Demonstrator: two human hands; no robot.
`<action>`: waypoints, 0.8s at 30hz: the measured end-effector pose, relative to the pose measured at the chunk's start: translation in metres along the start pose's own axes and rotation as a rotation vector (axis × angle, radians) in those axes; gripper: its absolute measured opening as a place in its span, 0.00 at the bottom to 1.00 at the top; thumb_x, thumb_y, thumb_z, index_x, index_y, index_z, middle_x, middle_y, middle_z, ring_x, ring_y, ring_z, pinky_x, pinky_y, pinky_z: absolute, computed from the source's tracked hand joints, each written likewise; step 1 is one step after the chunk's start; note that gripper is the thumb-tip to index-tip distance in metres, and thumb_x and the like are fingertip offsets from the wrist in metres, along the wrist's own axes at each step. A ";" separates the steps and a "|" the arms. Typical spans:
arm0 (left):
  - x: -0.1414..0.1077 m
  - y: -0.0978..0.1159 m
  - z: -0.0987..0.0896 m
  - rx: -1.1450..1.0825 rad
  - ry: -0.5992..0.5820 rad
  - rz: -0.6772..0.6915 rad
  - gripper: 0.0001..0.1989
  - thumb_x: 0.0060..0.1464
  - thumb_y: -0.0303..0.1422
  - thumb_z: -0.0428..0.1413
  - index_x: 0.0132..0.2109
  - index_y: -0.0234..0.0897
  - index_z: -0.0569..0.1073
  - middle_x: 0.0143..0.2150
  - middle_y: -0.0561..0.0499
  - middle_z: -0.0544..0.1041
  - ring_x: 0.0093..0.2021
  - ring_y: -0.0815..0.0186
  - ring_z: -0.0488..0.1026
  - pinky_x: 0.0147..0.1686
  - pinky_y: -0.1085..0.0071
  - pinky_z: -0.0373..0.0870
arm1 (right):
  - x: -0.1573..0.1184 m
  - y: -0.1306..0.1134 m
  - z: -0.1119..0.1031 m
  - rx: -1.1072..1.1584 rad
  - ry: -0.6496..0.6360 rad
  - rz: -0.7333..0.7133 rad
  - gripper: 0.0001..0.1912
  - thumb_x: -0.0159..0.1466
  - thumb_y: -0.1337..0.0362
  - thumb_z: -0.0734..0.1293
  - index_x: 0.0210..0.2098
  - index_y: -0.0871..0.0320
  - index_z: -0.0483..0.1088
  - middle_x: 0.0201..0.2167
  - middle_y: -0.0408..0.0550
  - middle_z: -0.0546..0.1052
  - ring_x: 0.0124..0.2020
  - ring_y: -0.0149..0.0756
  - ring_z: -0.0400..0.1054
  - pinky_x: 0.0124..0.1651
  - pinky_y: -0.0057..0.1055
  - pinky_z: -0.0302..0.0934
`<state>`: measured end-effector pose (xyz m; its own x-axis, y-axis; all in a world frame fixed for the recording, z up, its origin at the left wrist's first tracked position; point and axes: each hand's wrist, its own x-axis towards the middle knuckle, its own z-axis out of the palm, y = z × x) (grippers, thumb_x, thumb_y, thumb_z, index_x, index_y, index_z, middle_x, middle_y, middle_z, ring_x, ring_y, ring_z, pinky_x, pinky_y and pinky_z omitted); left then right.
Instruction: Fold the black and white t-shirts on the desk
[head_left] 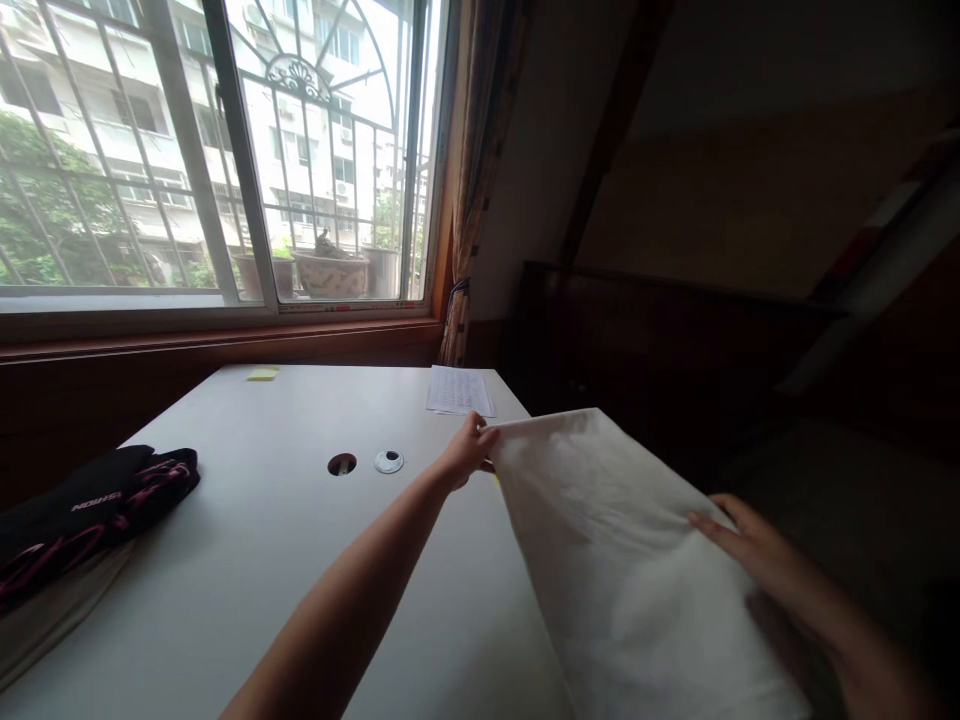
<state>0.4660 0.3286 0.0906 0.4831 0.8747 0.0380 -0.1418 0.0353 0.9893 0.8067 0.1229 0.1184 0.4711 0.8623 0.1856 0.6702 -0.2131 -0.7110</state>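
Observation:
A pale, off-white piece of cloth [600,520] hangs stretched between my two hands over the right side of the white table. My left hand [471,448] pinches its far left corner, thumb on top. Along the cloth's right edge, my right hand [739,530] grips with the thumb above and the other fingers mostly hidden behind the edge. The fabric has soft creases, and its lower part runs out of view at the bottom.
Dark folded clothing [142,490] with pink trim lies at the table's left. Printed papers [456,390] and a yellow note [262,374] lie at the far edge of the white table [300,560]. A cable hole [342,465] and its round cover [388,461] sit mid-table. Beyond is a barred window.

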 end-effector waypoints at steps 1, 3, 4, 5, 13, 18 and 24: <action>0.009 -0.004 0.006 -0.014 0.017 -0.007 0.12 0.64 0.39 0.54 0.43 0.41 0.58 0.41 0.50 0.70 0.36 0.67 0.74 0.36 0.59 0.79 | 0.010 0.007 -0.001 0.040 -0.033 0.068 0.21 0.55 0.46 0.68 0.39 0.55 0.74 0.37 0.55 0.82 0.37 0.49 0.76 0.36 0.34 0.69; 0.021 -0.018 0.015 -0.038 0.040 -0.041 0.10 0.65 0.37 0.53 0.46 0.41 0.59 0.42 0.50 0.70 0.35 0.69 0.74 0.39 0.59 0.78 | 0.026 0.024 0.005 0.110 -0.090 0.194 0.23 0.55 0.46 0.69 0.42 0.56 0.73 0.40 0.56 0.82 0.40 0.49 0.76 0.38 0.35 0.69; 0.023 -0.027 0.018 -0.046 0.046 -0.069 0.11 0.65 0.36 0.53 0.48 0.40 0.59 0.42 0.49 0.71 0.34 0.69 0.74 0.40 0.59 0.78 | 0.031 0.035 0.011 0.127 -0.127 0.240 0.24 0.55 0.46 0.69 0.43 0.56 0.73 0.40 0.56 0.82 0.40 0.49 0.77 0.39 0.35 0.69; 0.022 -0.038 0.021 -0.054 0.048 -0.100 0.12 0.65 0.35 0.54 0.50 0.40 0.59 0.42 0.49 0.71 0.34 0.69 0.74 0.41 0.59 0.77 | 0.034 0.046 0.018 0.135 -0.169 0.283 0.24 0.54 0.46 0.69 0.43 0.56 0.73 0.40 0.56 0.82 0.40 0.50 0.77 0.39 0.36 0.69; -0.001 -0.095 0.039 -0.089 0.051 -0.141 0.34 0.54 0.33 0.65 0.62 0.40 0.55 0.52 0.42 0.69 0.42 0.65 0.74 0.44 0.65 0.73 | 0.019 0.112 0.039 0.168 -0.293 0.392 0.31 0.53 0.43 0.72 0.49 0.56 0.73 0.50 0.56 0.80 0.50 0.51 0.75 0.50 0.38 0.70; -0.017 -0.095 0.060 -0.047 -0.022 -0.151 0.44 0.48 0.30 0.67 0.67 0.43 0.52 0.49 0.44 0.71 0.37 0.65 0.73 0.37 0.66 0.73 | 0.013 0.132 0.034 0.196 -0.324 0.501 0.33 0.52 0.43 0.74 0.50 0.56 0.72 0.53 0.59 0.78 0.50 0.51 0.75 0.48 0.38 0.71; -0.040 -0.105 0.089 0.250 -0.093 -0.133 0.39 0.45 0.25 0.61 0.65 0.43 0.59 0.42 0.49 0.72 0.31 0.67 0.69 0.33 0.69 0.67 | 0.010 0.133 0.047 0.289 -0.342 0.426 0.29 0.51 0.46 0.74 0.44 0.58 0.74 0.43 0.58 0.82 0.44 0.51 0.78 0.44 0.37 0.71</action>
<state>0.5383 0.2471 -0.0022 0.5619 0.8220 -0.0927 0.1395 0.0163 0.9901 0.8733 0.1248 -0.0065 0.4207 0.8373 -0.3493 0.2584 -0.4796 -0.8386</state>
